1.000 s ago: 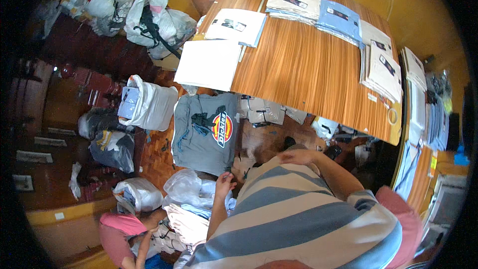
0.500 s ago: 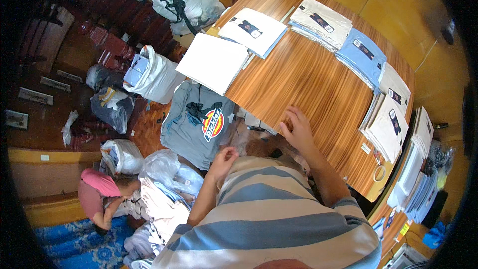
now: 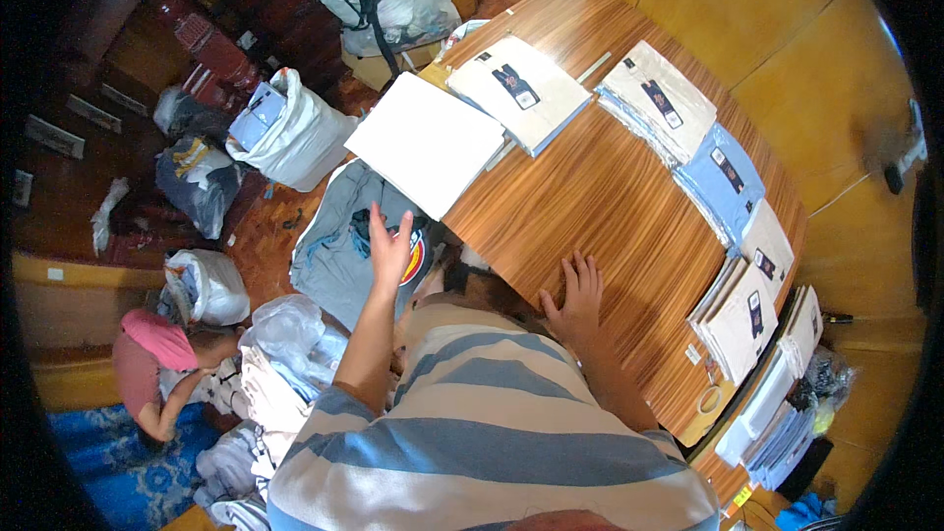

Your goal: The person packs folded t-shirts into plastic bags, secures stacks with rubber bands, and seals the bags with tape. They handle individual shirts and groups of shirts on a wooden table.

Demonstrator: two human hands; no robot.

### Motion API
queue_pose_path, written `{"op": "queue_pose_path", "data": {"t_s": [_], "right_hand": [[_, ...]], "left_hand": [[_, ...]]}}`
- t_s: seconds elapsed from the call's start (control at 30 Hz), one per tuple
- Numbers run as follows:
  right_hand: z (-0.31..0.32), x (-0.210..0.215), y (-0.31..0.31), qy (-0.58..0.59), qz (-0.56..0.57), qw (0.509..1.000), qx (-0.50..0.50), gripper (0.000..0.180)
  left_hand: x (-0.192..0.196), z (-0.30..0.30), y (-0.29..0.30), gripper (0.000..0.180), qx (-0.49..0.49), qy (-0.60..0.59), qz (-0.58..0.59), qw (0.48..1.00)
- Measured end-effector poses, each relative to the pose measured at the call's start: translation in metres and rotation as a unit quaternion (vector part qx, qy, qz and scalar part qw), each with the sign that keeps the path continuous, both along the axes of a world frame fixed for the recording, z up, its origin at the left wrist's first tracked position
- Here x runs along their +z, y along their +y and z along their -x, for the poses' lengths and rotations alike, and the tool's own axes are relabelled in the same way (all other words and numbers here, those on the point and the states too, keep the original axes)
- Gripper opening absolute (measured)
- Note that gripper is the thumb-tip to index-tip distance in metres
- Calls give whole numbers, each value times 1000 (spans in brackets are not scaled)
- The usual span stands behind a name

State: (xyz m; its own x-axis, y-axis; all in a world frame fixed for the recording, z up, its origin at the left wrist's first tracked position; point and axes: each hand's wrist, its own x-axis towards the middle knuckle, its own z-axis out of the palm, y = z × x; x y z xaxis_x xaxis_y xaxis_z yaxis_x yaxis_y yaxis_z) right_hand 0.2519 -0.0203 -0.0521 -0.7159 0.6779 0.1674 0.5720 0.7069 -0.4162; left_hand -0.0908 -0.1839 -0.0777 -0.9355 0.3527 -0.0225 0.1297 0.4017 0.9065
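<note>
My left hand (image 3: 390,248) is raised over a grey bag (image 3: 329,261) with a round coloured print, its fingers apart and holding nothing. Just beyond it, a stack of white sheets (image 3: 428,143) overhangs the left edge of the wooden table (image 3: 580,206). My right hand (image 3: 577,297) rests with spread fingers at the near edge of the tabletop, empty. Next to the white stack lies a pile of folded cream garments (image 3: 518,93) with a dark tag on top.
Folded cream (image 3: 661,103) and blue garments (image 3: 723,182) line the table's far right side. A tape roll (image 3: 710,399) sits at the near right corner. Stuffed white sacks (image 3: 300,143) stand on the floor to the left. Lower left, a person in pink (image 3: 147,364) bends over heaped clothes (image 3: 270,393).
My left hand has moved up and forward from beside my body to above the grey bag. The right hand has come down onto the table edge. The whole view has shifted slightly.
</note>
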Motion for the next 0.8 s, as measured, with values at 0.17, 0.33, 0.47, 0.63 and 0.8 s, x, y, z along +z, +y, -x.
{"op": "queue_pose_path", "data": {"t_s": [0.17,0.33,0.47,0.63,0.8], "right_hand": [[43,11,11,85,140,986,-31,54],[123,-1,14,227,412,878,-90,60],[204,17,22,259,615,730,-148,65],[259,47,20,190,641,729,-147,66],[272,60,10,186,612,758,-126,57]], "left_hand": [[10,108,27,81,18,200,65,977],[50,196,57,70,-114,221,166,954],[34,236,77,60,-210,155,160,952],[29,225,87,48,-237,242,180,924],[27,220,96,48,-240,224,144,933]]}}
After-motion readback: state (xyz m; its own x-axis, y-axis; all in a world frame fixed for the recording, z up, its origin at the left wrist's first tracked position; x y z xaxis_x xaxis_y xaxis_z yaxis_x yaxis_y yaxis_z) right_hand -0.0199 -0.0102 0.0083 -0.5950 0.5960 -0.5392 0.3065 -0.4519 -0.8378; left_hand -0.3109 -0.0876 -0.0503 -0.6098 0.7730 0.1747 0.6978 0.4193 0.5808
